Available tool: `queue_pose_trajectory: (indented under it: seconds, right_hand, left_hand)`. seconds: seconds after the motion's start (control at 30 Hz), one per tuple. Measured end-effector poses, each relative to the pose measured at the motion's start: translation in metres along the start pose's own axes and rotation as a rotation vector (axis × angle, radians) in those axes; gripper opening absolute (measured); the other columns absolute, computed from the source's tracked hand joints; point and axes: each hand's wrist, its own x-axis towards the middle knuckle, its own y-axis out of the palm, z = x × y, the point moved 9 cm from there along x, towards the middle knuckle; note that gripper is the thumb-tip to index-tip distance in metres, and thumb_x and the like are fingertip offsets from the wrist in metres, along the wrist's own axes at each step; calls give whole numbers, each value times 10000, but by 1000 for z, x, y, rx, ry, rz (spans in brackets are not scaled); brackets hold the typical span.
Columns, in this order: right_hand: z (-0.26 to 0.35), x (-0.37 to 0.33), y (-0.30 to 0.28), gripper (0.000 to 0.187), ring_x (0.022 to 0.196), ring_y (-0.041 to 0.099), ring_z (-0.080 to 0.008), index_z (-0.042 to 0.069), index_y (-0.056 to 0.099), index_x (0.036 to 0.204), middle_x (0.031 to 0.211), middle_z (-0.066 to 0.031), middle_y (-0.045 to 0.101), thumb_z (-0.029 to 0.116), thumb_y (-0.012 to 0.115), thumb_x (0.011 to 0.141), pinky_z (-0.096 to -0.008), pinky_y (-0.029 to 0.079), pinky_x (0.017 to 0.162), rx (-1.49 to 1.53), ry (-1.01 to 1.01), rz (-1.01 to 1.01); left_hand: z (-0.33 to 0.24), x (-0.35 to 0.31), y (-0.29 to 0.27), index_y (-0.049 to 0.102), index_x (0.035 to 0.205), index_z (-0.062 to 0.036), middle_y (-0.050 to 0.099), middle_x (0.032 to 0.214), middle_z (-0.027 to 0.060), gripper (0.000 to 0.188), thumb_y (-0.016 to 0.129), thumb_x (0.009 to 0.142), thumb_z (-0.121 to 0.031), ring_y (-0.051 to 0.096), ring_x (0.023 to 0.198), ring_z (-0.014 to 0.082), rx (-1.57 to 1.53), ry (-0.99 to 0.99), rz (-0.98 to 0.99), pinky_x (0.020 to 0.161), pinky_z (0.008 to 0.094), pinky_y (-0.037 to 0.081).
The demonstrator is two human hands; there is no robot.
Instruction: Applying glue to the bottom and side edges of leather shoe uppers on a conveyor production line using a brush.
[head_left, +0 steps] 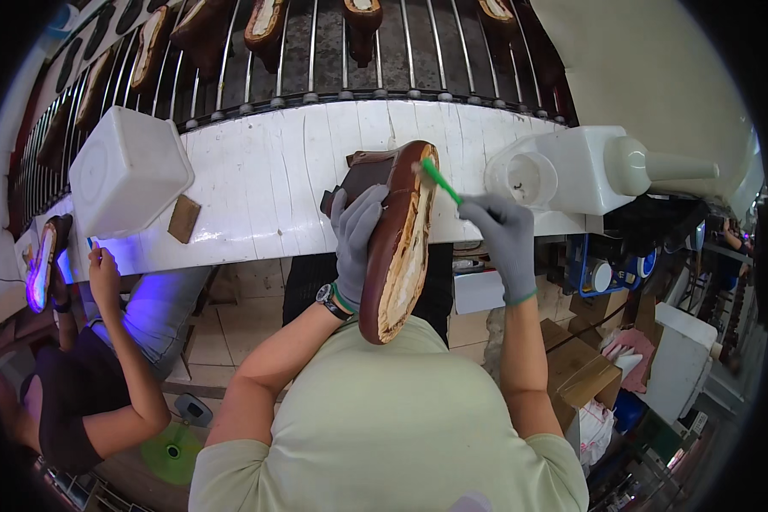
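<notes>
A dark brown shoe upper (382, 247) is tilted in front of me, its pale, unsoled underside (411, 266) facing up and to the right. My left hand (356, 232), in a grey glove, is closed around its side. In my gloved right hand (502, 229) is a green-handled brush (440, 181), gripped near the handle's end. The brush tip meets the upper end of the underside, close to the rim. Part of the shoe's shaft rests over the white table (256, 171).
Beyond the table runs a roller rack (333, 64) bearing several similar shoes. A white square container (132, 171) and a brown block (183, 218) stand left, a white pot (525, 177) right. At far left a co-worker's hand (104, 275) is near another shoe (44, 263).
</notes>
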Motion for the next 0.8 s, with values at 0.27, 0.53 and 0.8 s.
queue_pose_trajectory:
  seconds: [0.27, 0.53, 0.8]
  right_hand:
    - [5, -23, 8, 133, 647, 551, -53, -12, 741, 904, 711, -23, 660, 32, 711, 782, -214, 417, 585, 3, -15, 176]
    - [59, -61, 11, 202, 600, 591, -133, 30, 746, 932, 726, -82, 665, 63, 767, 734, -254, 439, 549, -66, -336, 250]
    - [68, -71, 16, 161, 569, 575, -130, 71, 750, 901, 699, -55, 650, 165, 753, 771, -261, 429, 514, -60, -460, 322]
  left_hand:
    - [1, 2, -3, 384, 1318, -95, 496, 1345, 141, 620, 733, 811, -169, 495, 1246, 281, 35, 36, 19, 1128, 533, 218]
    - [38, -24, 10, 384, 1314, -81, 509, 1319, 148, 636, 744, 801, -190, 509, 1228, 291, -122, -249, 150, 1121, 532, 231]
    - [90, -80, 43, 385, 1315, -70, 524, 1289, 148, 664, 758, 784, -211, 518, 1213, 298, -301, -597, 286, 1114, 524, 242]
